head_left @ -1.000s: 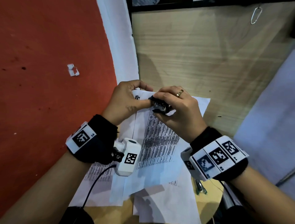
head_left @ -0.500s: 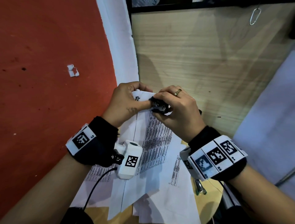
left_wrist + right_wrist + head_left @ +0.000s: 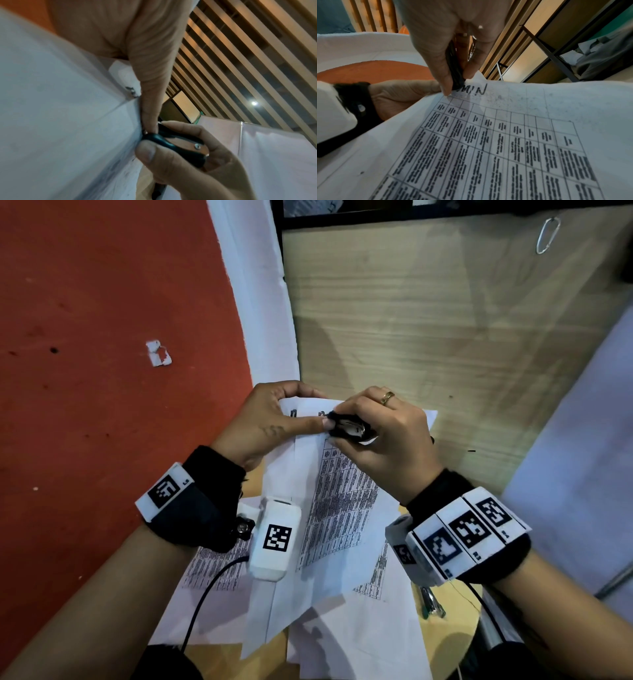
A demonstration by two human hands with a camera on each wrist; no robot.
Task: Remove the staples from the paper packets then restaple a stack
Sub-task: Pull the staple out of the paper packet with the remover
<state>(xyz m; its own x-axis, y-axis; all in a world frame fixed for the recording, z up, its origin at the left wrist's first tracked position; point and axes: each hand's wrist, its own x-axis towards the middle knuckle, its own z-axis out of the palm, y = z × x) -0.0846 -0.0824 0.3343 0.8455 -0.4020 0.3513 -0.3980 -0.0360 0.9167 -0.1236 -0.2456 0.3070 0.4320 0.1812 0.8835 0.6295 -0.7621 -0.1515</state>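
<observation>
A paper packet (image 3: 339, 494) printed with tables is lifted off the table, its top corner pinched by my left hand (image 3: 274, 419) between thumb and fingers. My right hand (image 3: 373, 433) grips a black staple remover (image 3: 349, 430) and holds its claws against that same corner. The left wrist view shows the staple remover (image 3: 178, 144) squeezed between thumb and forefinger, its tip at the packet (image 3: 68, 121) edge beside my left thumb. In the right wrist view the staple remover (image 3: 455, 70) bites the packet (image 3: 505, 135) corner near handwritten letters. The staple itself is hidden.
More loose sheets (image 3: 356, 642) lie under the lifted packet on the round wooden table (image 3: 445, 642). A small metal tool (image 3: 432, 604) lies by my right wrist. Red floor (image 3: 102, 371) spreads left, a wooden panel (image 3: 428, 320) stands behind, with a clip (image 3: 547, 234) hanging.
The packet's lower part has swung left and lifted, uncovering a printed sheet beneath. Both hands stay at the top corner with the staple remover.
</observation>
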